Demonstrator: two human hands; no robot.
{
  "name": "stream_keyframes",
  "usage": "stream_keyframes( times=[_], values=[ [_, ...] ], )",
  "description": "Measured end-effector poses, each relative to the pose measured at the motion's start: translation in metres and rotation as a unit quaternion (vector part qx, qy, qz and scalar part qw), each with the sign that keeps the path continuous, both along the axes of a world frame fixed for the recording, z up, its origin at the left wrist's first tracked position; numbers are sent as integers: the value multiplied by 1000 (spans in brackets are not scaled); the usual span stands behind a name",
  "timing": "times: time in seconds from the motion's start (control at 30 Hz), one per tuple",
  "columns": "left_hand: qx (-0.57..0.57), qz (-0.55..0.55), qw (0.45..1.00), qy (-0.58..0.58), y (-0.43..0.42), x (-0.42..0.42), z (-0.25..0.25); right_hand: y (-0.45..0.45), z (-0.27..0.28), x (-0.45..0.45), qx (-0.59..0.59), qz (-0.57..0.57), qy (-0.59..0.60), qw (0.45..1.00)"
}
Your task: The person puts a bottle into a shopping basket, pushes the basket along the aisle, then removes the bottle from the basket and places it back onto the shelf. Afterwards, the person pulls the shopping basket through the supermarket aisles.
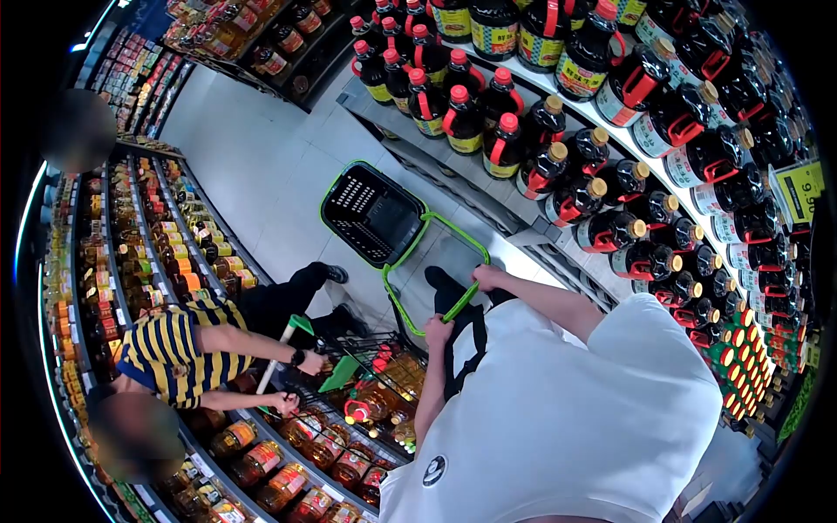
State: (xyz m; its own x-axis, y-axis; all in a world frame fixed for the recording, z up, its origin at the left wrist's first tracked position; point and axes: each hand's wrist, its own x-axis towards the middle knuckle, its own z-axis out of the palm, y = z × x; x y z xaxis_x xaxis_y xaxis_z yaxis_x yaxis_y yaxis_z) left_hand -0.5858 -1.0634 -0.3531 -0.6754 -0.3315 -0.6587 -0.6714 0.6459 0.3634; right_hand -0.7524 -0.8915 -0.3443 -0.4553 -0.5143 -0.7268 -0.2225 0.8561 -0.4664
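Both of my hands are closed on the long green handle of a black basket (375,216) with a green rim, which is in front of me over the tiled floor. My left hand (438,331) grips the handle near its lower corner in the picture. On the far side of the same handle, my right hand (488,277) is wrapped round the bar. The inside of the basket shows a dark perforated wall and no goods that I can make out.
Dark bottles with red caps (465,122) fill a display at the upper right. A person in a striped shirt (187,349) stands at the left beside a wire cart (401,370) holding bottles. Shelves of oil bottles (283,485) run along the left and bottom.
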Motion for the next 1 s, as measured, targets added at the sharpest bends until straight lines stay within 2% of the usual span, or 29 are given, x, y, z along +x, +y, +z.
stream_keyframes(
  times=[0.1,0.2,0.27,0.33,0.47,0.5,0.57,0.63,0.67,0.73,0.83,0.9,0.97,1.0],
  values=[
    [-12,-27,999,31,-25,-16,-24,-12,-20,-14,9,8,36,999],
    [61,-55,996,-44,-57,-40,-24,-27,-27,-35,-23,26,-3,999],
    [91,-54,991,-80,-84,-51,-47,-46,-16,-51,-19,34,11,999],
    [116,-65,983,-128,-108,-74,-40,-66,-10,-67,-17,20,26,999],
    [153,-86,969,-172,-158,-106,-41,-108,-17,-97,2,77,43,996],
    [177,-78,966,-172,-171,-109,-49,-121,-24,-101,13,49,62,997],
    [175,-45,970,-165,-194,-114,-63,-143,-23,-115,39,63,26,997],
    [153,-74,977,-128,-217,-114,-84,-164,-35,-125,37,75,40,996],
    [155,-65,979,-117,-226,-124,-79,-175,-30,-128,28,78,85,993],
    [65,-71,990,-103,-233,-133,-58,-193,-17,-139,-17,41,144,989],
    [10,-20,997,-73,-254,-154,-40,-220,-6,-170,-44,32,101,993],
    [-22,12,1000,-7,-269,-169,-22,-241,-1,-187,-35,38,91,995],
    [-52,18,998,30,-282,-181,-24,-260,11,-200,17,110,162,981],
    [-55,25,998,34,-290,-186,-31,-264,2,-211,5,129,181,975]
  ],
)
